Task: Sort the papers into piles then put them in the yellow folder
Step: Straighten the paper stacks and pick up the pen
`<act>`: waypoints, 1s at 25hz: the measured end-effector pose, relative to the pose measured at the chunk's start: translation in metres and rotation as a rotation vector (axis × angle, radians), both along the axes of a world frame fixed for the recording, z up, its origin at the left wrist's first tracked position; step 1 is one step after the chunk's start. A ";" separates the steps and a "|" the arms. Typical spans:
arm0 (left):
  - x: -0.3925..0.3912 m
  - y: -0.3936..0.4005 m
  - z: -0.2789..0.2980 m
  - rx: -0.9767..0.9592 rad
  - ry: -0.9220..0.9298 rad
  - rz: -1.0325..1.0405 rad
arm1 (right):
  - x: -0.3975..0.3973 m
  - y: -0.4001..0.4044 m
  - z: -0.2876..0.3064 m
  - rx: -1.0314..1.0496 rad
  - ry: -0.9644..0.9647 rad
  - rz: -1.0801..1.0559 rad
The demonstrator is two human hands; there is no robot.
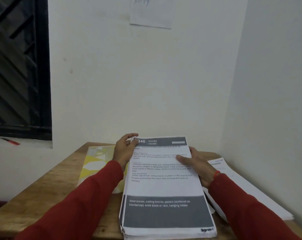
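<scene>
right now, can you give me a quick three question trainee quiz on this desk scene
1. True or false: the yellow patterned folder lies left of the thick stack of printed papers.
2. Which hand pinches the stack's far left corner? A. left hand B. right hand
3. Fill in: the bold heading word beside the number on the top sheet is ____.

Key: 1 true; 2 A; 3 KITCHEN

Light: dim, even, cool on the wall (146, 84)
Shadows: soft, faint
Sharpness: fine print blurred
Edges: bent by wide-angle distortion
</scene>
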State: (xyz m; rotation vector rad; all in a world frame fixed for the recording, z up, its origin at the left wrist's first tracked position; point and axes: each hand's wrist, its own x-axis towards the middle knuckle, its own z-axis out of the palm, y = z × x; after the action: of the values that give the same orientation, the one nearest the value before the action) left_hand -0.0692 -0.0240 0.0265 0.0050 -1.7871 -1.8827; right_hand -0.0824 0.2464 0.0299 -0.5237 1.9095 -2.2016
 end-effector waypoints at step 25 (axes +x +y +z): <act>0.076 0.046 0.059 -0.328 0.466 0.052 | 0.051 0.001 0.076 -0.150 0.619 -0.242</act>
State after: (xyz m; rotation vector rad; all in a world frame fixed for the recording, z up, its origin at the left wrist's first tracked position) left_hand 0.0068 0.0222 0.0853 -0.4625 -1.7151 -1.3889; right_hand -0.0314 0.2473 0.1062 -1.1720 2.1863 -2.5622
